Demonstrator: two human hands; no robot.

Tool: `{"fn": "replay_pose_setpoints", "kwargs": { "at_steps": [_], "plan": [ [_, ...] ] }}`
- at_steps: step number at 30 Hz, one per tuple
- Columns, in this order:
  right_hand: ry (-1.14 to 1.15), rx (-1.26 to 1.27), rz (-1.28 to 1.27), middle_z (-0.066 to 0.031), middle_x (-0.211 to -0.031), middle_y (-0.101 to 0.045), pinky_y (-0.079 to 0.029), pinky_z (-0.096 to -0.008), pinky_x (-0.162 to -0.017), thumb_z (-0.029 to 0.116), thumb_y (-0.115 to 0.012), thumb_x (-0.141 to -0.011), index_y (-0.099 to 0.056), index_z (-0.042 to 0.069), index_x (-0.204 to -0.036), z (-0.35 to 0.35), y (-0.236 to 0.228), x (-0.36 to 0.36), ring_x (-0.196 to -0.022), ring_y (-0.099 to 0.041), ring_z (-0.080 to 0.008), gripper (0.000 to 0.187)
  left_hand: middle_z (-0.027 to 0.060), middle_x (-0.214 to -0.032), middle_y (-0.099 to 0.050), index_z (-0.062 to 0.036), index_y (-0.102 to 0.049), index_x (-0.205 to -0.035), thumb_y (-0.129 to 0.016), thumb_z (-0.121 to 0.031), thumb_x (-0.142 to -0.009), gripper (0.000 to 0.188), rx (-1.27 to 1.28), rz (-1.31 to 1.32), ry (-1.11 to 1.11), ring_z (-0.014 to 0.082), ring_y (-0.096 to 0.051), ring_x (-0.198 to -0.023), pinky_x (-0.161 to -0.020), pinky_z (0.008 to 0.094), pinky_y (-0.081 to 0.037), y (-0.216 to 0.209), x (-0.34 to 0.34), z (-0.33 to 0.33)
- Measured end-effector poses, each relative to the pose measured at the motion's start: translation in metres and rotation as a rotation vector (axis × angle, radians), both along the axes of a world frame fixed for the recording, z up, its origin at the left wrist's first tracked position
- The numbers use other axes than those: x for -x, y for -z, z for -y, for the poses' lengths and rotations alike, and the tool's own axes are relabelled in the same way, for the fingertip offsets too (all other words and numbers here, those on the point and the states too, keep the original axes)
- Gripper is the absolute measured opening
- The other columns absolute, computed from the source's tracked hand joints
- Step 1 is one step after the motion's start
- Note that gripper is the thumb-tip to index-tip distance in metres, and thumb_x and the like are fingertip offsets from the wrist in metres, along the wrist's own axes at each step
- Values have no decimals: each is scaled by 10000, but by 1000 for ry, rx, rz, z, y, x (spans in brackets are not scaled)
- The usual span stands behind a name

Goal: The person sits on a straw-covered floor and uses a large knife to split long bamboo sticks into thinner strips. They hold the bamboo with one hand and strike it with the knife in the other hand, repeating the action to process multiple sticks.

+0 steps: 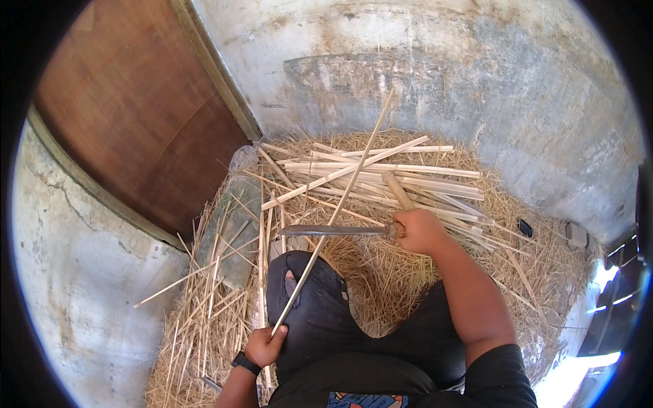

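Note:
My left hand (264, 345) is closed round the lower end of a long, thin bamboo strip (354, 175), which slants up and to the right past my knee. In my right hand (420, 230) is the handle of a machete (333, 230), its dark blade pointing left. The blade crosses the strip near its middle; whether the two touch I cannot tell. Beyond my right hand, a short round stick (397, 190) leans by a pile of pale split bamboo strips (422, 178).
Fine shavings (371, 289) cover the floor. Thin slivers (218, 299) lie at the left, by a grey slab (239, 231). A stained wall (435, 75) and a brown wooden door (143, 102) stand ahead. A small black object (524, 228) lies at the right.

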State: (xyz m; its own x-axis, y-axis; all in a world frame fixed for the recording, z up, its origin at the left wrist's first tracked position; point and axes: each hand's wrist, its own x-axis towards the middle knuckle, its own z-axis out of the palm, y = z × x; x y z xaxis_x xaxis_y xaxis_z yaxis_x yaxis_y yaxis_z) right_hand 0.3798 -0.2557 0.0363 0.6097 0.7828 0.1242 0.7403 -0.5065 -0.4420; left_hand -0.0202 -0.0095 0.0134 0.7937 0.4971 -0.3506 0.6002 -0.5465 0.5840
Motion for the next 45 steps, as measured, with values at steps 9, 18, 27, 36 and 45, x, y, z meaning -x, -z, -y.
{"fn": "replay_pose_setpoints", "kwargs": {
  "at_steps": [9,18,27,36,45],
  "plan": [
    [7,-13,0,-177,-802,-682,-531,-492,-700,228,-746,-695,-680,97,-952,-2,8,-3,-795,-660,-402,296,200,-573,-560,28,-596,-675,-515,-526,-998,647,48,31,-14,343,-581,-553,-568,444,-440,8,4,-4],
    [-4,-21,-30,-165,-802,-685,-530,-484,-715,214,-731,-710,-674,83,-920,-3,4,-1,-804,-666,-390,254,159,-542,-529,23,-578,-652,-520,-542,-995,663,88,27,-39,262,-526,-511,-544,420,-425,14,7,-7],
    [-25,-27,-40,-170,-773,-679,-535,-478,-693,224,-757,-703,-693,97,-966,-2,13,-4,-767,-669,-383,300,90,-518,-504,6,-576,-635,-546,-511,-995,630,110,22,-60,184,-485,-511,-528,387,-411,6,4,-3],
    [-57,-49,-28,-192,-770,-673,-529,-487,-691,195,-746,-687,-690,76,-954,-2,16,-6,-764,-665,-397,298,59,-521,-492,-5,-565,-629,-549,-503,-998,620,130,30,-59,146,-479,-529,-527,372,-406,1,1,-1],
    [-47,-82,-89,-197,-832,-684,-521,-481,-771,145,-682,-700,-668,32,-932,-6,5,4,-847,-662,-403,259,59,-529,-526,16,-604,-672,-554,-523,-989,627,136,1,-74,149,-521,-525,-527,363,-433,-3,-2,-1]
  ]
}}
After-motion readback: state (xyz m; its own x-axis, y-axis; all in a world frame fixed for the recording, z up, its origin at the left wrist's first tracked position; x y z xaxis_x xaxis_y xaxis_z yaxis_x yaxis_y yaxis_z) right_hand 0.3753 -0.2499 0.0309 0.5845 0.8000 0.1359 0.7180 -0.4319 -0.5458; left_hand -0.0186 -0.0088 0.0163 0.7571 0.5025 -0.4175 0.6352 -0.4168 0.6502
